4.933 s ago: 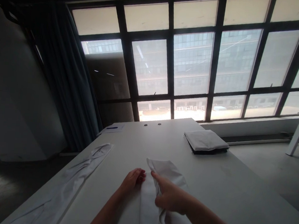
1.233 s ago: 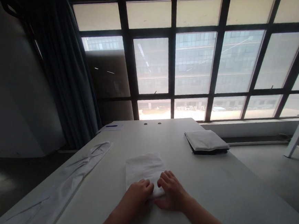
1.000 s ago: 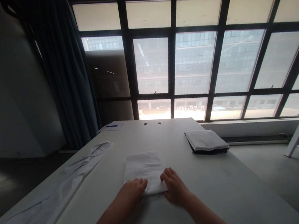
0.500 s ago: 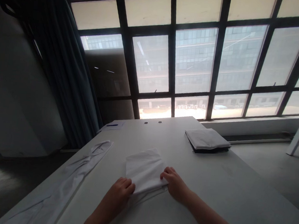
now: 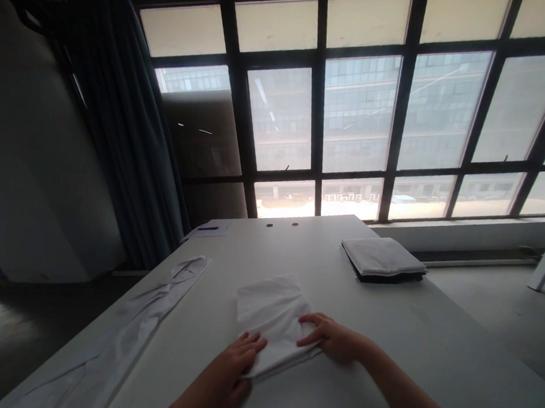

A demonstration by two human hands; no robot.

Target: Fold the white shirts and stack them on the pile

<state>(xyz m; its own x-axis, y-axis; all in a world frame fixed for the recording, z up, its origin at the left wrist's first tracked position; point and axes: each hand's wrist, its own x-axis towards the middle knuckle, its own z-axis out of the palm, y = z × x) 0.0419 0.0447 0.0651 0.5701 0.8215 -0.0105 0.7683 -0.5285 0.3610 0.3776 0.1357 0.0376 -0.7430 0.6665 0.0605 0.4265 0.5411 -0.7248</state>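
Note:
A folded white cloth (image 5: 270,323) lies on the white table (image 5: 358,368), with slight creases across its top. My left hand (image 5: 236,364) rests at its near left corner, fingers stretched out on top and thumb beside the near edge. Across from it, my right hand (image 5: 328,337) touches the right side, its fingers spread over the fabric. The underside of the right hand is hidden.
A long crumpled white garment or cloth (image 5: 151,307) lies along the table's left side. On the right sits a stack of folded cloths (image 5: 384,257), white over black. Paper with a blue pen (image 5: 208,228) is at the far left corner, near a dark curtain (image 5: 139,156).
Both hands have gone from gripping the cloth's near edge to lying on it with fingers extended. The near edge now lies flatter, and the cloth has shifted slightly right in view.

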